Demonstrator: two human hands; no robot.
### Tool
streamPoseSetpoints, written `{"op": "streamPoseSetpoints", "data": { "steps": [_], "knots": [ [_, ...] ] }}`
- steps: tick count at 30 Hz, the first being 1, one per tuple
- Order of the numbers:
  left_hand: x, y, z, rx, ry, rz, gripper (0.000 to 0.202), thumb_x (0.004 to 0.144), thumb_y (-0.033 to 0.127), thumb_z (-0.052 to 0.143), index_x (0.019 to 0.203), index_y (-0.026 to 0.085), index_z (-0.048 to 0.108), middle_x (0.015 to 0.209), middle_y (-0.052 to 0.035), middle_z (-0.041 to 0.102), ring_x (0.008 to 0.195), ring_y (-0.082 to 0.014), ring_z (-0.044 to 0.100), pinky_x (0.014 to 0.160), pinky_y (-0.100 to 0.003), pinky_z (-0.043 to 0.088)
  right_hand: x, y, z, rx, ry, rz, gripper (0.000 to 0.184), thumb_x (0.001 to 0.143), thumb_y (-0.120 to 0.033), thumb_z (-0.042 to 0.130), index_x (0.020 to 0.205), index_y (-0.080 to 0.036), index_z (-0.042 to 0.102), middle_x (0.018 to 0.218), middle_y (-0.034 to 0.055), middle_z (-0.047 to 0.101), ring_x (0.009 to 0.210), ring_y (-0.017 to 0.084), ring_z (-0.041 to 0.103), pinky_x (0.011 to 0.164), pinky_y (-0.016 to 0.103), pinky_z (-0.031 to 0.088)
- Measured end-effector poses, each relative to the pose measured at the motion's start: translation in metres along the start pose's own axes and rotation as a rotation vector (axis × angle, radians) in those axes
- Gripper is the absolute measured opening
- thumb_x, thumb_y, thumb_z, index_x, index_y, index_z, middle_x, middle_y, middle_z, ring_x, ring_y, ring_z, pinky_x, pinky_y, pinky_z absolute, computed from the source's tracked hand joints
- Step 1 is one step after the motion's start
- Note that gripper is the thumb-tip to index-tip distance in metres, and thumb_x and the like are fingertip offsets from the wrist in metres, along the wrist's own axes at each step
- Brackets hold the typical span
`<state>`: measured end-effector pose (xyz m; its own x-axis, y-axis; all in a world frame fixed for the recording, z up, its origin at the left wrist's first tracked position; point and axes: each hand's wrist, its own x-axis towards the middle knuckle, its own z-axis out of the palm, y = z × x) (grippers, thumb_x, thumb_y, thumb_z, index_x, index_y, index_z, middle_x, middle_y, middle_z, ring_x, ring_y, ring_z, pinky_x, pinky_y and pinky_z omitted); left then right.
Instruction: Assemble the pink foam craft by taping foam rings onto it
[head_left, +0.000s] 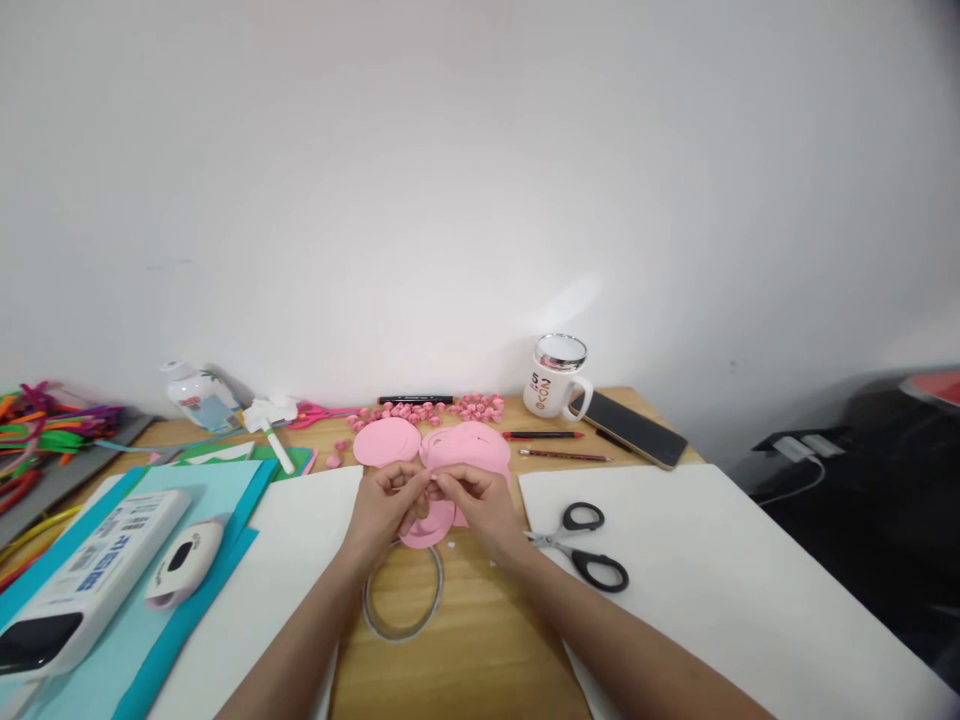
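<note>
My left hand point(391, 503) and my right hand point(474, 503) meet over the middle of the table, thumbs and forefingers pinched close together. What lies between the fingertips is too small and covered to make out. Just beneath and behind them are flat pink paper circles point(469, 445), with another pink circle point(429, 528) partly hidden below my left fingers. Beyond these lies a heap of small rolled pink paper pieces point(409, 412). A roll of tape point(403, 637) rests on the wood near my left wrist. Scissors with black handles point(581, 548) lie to the right of my right hand.
A white mug point(551, 385), a phone point(637, 430) and pencils point(566, 456) stand or lie at the back right. White sheets point(712, 570) flank the wooden strip. On the left are blue paper point(217, 490), a white box point(97, 580), a white bottle point(201, 395) and colourful pipe cleaners point(56, 425).
</note>
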<state>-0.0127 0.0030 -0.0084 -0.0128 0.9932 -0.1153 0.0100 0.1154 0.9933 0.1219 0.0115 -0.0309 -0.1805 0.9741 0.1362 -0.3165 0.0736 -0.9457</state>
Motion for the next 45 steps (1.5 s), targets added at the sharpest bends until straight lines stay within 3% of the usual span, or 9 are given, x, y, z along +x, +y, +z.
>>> {"op": "streamPoseSetpoints", "data": {
  "steps": [8,20,45],
  "knots": [
    [0.0013,-0.0027,-0.0007,-0.008,-0.006,0.002,0.026,0.071,0.038,0.062,0.068,0.013,0.055,0.043,0.0031,0.055,0.027,-0.0022,0.031,0.030,-0.014,0.017,0.0031,0.0041,-0.0025,0.113,0.033,0.046,0.029,0.064,-0.032,0.070,0.087,-0.016,0.066,0.083,0.0057,0.071,0.075,0.019,0.066,0.076,0.035,0.053],
    [0.0013,-0.0013,0.0015,0.023,0.032,-0.034,0.027,0.067,0.040,0.064,0.067,0.014,0.057,0.042,0.0034,0.055,0.026,-0.0023,0.031,0.029,-0.014,0.018,0.0040,0.0023,-0.0023,0.222,0.054,0.125,0.031,0.060,-0.031,0.073,0.085,-0.015,0.065,0.082,0.0067,0.071,0.071,0.019,0.067,0.074,0.035,0.054],
    [0.0027,-0.0017,0.0002,0.053,0.074,-0.015,0.026,0.066,0.038,0.065,0.066,0.013,0.058,0.041,0.0020,0.057,0.026,-0.0031,0.033,0.029,-0.014,0.020,0.0036,0.0052,-0.0037,0.179,0.052,0.147,0.037,0.060,-0.032,0.074,0.090,-0.013,0.063,0.080,0.0082,0.071,0.073,0.022,0.068,0.069,0.036,0.056]
  ]
}}
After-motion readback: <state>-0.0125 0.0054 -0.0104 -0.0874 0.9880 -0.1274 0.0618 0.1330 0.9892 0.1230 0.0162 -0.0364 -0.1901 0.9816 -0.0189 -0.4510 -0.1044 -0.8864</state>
